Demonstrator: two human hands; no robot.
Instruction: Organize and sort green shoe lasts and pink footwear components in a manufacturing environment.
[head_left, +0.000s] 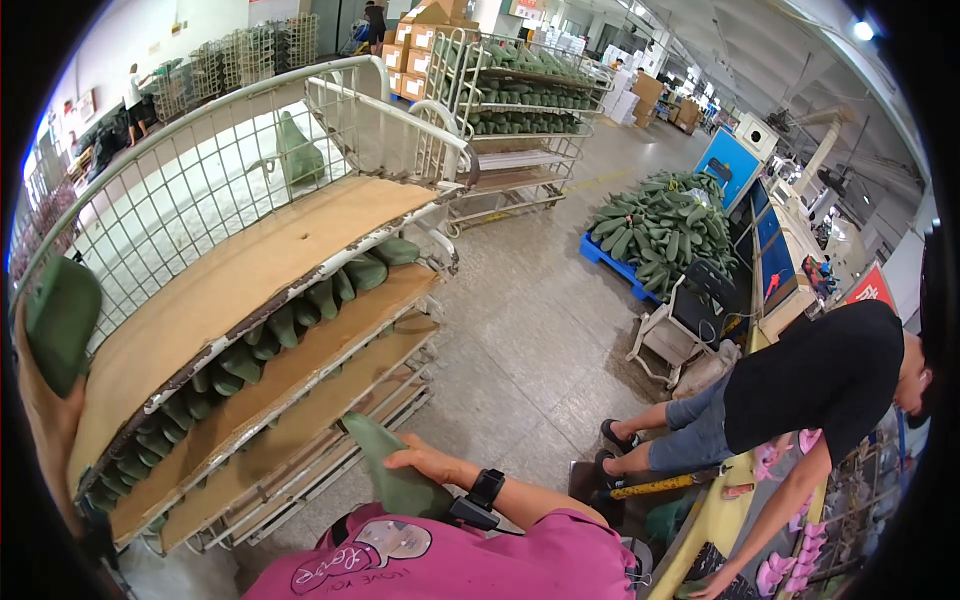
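Note:
At the far left, my left hand [66, 405] grips a green shoe last [62, 318] and holds it up beside the end of a wire rack cart [185, 215]. My right hand [428, 458] is closed around another green shoe last [385, 445], low in front of my pink shirt, its narrow end pointing up toward the cart. One more green last [297, 150] stands alone at the back of the cart's brown top shelf [285, 235]. Rows of green lasts [240, 360] fill the shelf below. My left fingers are partly hidden by the last.
Close on my right, a person in black [815, 375] bends over a yellow-edged workstation [740, 480] with pink shoe parts [775, 575]. Beyond are a chair [690, 310], a blue pallet [620, 270] heaped with green lasts, and another loaded rack [520, 125]. Grey floor [500, 370] lies between.

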